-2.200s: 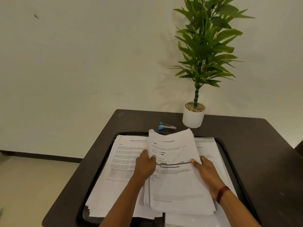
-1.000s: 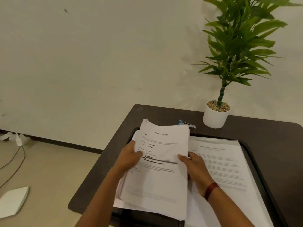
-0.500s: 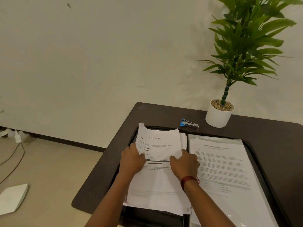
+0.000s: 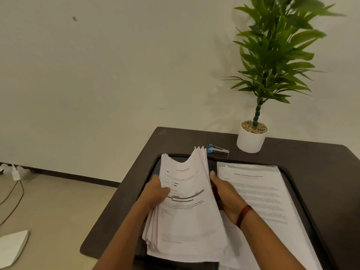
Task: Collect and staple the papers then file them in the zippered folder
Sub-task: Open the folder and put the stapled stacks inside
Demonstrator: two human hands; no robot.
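The left hand (image 4: 155,193) pinches the left edge of the stack (image 4: 189,223), with its thumb on top of the sheet. The right hand (image 4: 224,193) clasps the right edge, and one of its fingers (image 4: 212,174) stands up along the side. The other fingers of both hands are under the paper, so their curl cannot be seen.

Half a second ago both hands lay flat on the stack, pressing it onto the left half of the folder (image 4: 213,162). Now the stack is lifted at centre frame. Its far end is raised and sags in the middle, and its near edges fan out. This looks like gathering and squaring the sheets, so collecting seems nearly done. Stapling probably comes next.

The stapler (image 4: 218,149) lies untouched above the folder at upper centre, near the plant pot (image 4: 251,140). A second set of sheets (image 4: 257,195) lies flat in the right half of the folder.

The bottom of the frame cuts off the folder's near edge and the surface (image 4: 331,164). No zip can be made out, and the print is too blurred to read. Whether any sheets already carry a staple cannot be told.
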